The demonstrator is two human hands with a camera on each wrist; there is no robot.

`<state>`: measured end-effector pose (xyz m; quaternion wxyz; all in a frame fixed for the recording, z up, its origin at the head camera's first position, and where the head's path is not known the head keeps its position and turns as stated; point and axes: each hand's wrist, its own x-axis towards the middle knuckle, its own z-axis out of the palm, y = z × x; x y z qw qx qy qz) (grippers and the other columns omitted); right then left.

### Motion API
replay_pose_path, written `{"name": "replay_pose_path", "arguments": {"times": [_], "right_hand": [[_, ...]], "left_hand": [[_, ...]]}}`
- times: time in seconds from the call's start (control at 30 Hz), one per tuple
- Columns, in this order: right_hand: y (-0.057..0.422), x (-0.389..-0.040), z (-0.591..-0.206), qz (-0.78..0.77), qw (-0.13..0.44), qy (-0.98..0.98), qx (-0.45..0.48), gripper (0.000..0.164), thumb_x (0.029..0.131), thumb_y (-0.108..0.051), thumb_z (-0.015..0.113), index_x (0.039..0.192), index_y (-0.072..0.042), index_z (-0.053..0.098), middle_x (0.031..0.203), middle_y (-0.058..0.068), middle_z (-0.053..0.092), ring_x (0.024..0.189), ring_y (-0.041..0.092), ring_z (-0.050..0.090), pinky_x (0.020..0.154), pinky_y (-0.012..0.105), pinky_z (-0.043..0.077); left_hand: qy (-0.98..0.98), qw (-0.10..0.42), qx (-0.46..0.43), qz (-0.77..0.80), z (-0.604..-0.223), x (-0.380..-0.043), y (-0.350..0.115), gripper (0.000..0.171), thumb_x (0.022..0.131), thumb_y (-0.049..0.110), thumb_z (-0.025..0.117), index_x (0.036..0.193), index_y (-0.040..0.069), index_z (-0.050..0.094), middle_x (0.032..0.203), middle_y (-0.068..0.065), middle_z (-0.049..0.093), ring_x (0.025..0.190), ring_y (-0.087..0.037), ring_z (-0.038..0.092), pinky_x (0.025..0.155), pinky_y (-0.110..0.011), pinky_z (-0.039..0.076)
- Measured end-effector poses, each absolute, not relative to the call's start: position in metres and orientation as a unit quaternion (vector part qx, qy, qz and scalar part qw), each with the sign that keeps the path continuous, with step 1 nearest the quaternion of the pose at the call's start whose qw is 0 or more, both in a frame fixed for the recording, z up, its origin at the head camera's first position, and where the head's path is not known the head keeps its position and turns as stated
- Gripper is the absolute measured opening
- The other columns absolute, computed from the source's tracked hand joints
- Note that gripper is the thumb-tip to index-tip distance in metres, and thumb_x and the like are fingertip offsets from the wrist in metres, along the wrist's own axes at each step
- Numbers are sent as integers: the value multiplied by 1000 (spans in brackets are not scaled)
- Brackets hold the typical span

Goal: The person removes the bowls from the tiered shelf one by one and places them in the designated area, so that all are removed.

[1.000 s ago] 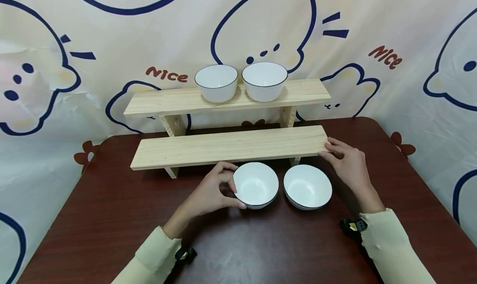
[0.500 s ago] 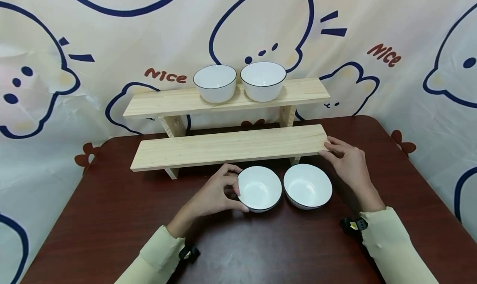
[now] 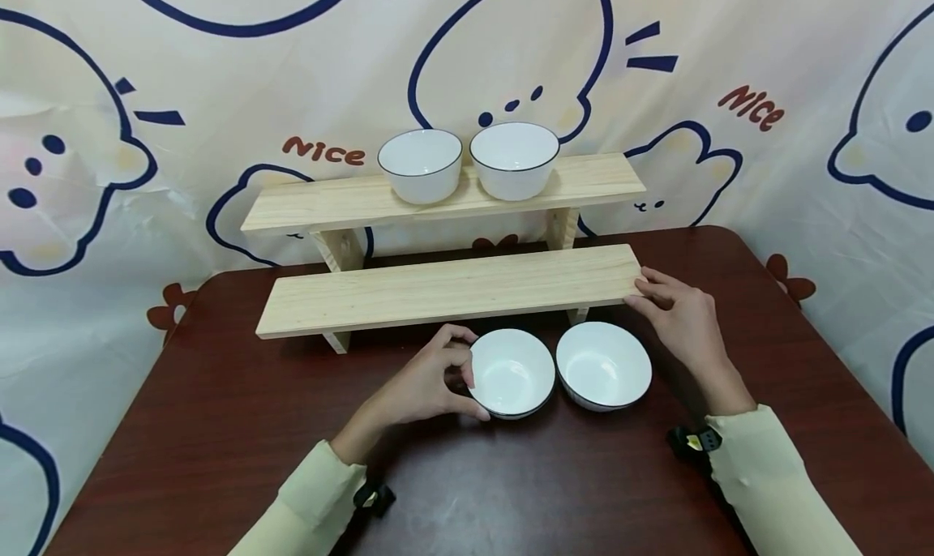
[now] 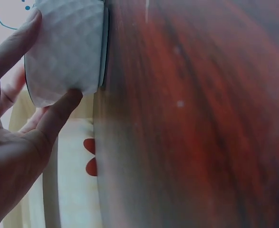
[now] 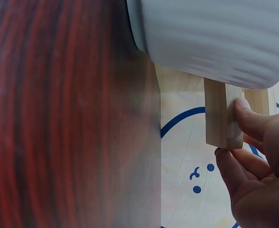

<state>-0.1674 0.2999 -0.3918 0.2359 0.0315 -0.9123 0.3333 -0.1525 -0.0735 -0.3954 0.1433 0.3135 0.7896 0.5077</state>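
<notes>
My left hand point(image 3: 430, 384) grips the left side of a white bowl point(image 3: 512, 373) with a dark rim, thumb at the near side and fingers at the far side. In the left wrist view, this bowl's dimpled outer wall point(image 4: 70, 45) shows between thumb and fingers, close over the table. Immediately to its right stands a second white bowl point(image 3: 604, 365). My right hand point(image 3: 684, 321) pinches the right end of the lower board of a two-tier wooden shelf point(image 3: 445, 291). The right wrist view shows thumb and fingers on that board end point(image 5: 223, 116), beside a ribbed white bowl point(image 5: 215, 38).
Two more white bowls point(image 3: 421, 165) stand side by side on the shelf's upper board point(image 3: 314, 203). The shelf stands at the back of a dark brown table point(image 3: 182, 426). Behind it hangs a cloth point(image 3: 306, 78) printed with cartoon figures.
My left hand has slid its bowl slightly right and toward me, close to the second bowl. The right hand keeps its hold on the board's end.
</notes>
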Motion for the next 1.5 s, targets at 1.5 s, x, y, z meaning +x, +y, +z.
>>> {"name": "replay_pose_path", "arguments": {"times": [1.5], "right_hand": [[298, -166, -392, 338, 231, -912, 28, 36, 89, -6, 79, 119, 9, 68, 133, 24, 62, 119, 46, 60, 86, 59, 54]], "left_hand": [[811, 35, 290, 507, -365, -177, -105, 16, 91, 15, 79, 91, 11, 64, 130, -11, 56, 121, -27, 56, 97, -46, 53]]}}
